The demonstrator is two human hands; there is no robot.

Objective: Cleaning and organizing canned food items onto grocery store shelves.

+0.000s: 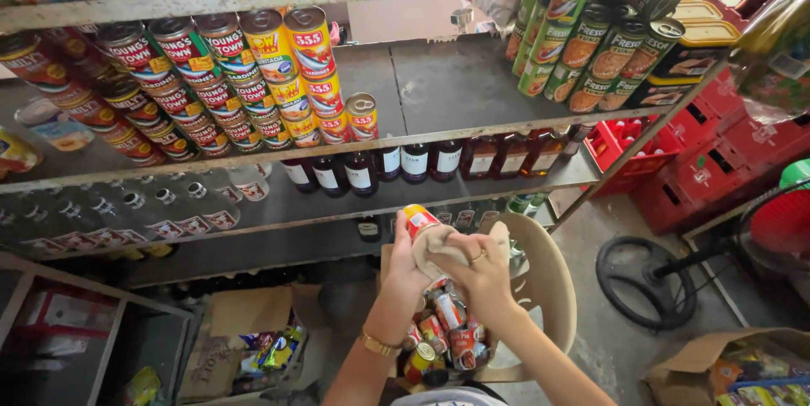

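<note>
- Red-and-yellow can (419, 222), lower centre of frame, held up above a beige plastic chair (550, 288).
- Left hand (405, 275): grip closed around the can's lower body.
- Right hand (483, 269): grip presses a beige cloth (437, 244) against the can.
- More cans (443, 334) heaped on the chair seat beneath.
- Stocked shelves (439, 140) behind, upper frame.

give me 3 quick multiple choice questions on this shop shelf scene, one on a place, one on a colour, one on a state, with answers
1. Where do the loose cans below the hands lie?
A. on a beige plastic chair
B. in a red crate
C. on the top shelf

2. What colour are the crates at the right?
A. blue
B. red
C. green

3. How is the can in the hands held?
A. bare, in one hand
B. lying on the floor
C. in both hands, a cloth around it

Answers:
1 A: the cans rest on the chair.
2 B: the crates are red.
3 C: left hand and right hand hold the can with the cloth.
</note>
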